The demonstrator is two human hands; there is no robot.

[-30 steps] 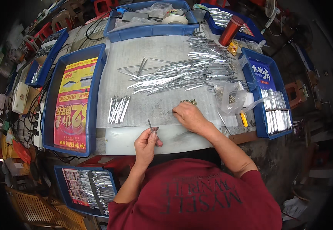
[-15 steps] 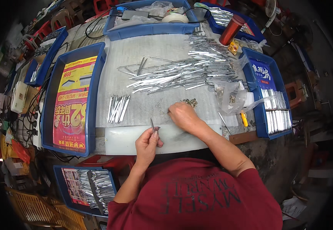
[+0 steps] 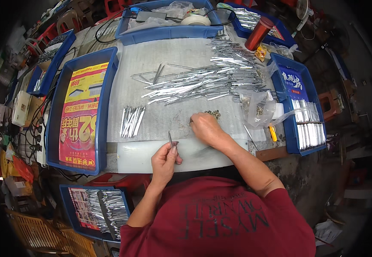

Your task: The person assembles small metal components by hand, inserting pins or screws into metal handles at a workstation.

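Note:
My left hand (image 3: 164, 162) is closed around a slim metal strip (image 3: 170, 138), its pointed end sticking up past the thumb, over the near edge of the work surface. My right hand (image 3: 208, 130) rests low over the sheet with its fingertips pinched together; whatever they hold is too small to name. Just beyond it lies a little heap of small brass-coloured parts (image 3: 214, 114), partly covered by the hand. Tiny pieces (image 3: 178, 121) are scattered to its left. A neat bundle of silvery strips (image 3: 132, 121) lies farther left, and a large loose pile of strips (image 3: 203, 83) spreads behind.
A paper-lined blue tray (image 3: 111, 81) stands at left; another blue tray (image 3: 295, 147) at right holds stacked strips. A tray (image 3: 168, 37) of bags and cables sits at the back, near a red flask (image 3: 259, 33). A clear plastic bag (image 3: 256, 109) and yellow cutter (image 3: 273, 133) lie right.
My right hand has shifted very slightly, its fingertips still pinched low over the sheet. My left hand and its metal strip have stayed put.

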